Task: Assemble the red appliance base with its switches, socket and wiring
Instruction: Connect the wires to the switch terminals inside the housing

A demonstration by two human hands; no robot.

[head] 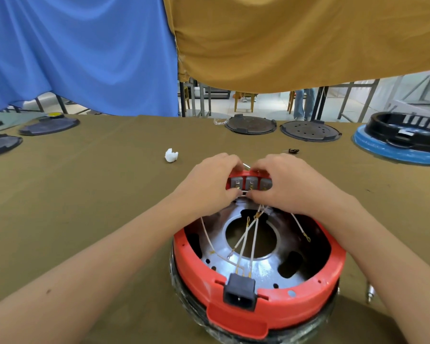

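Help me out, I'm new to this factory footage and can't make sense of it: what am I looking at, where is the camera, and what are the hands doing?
There is one picture, from a camera worn on the person's head, looking down at their own bare arms. On the olive cloth table sits a round red appliance base, open side up, with a black power socket at its near edge and thin white wires crossing a metal plate inside. The left hand and right hand together grip a red switch panel at the base's far edge. Farther off lie dark round covers, a white scrap and a blue and black base.
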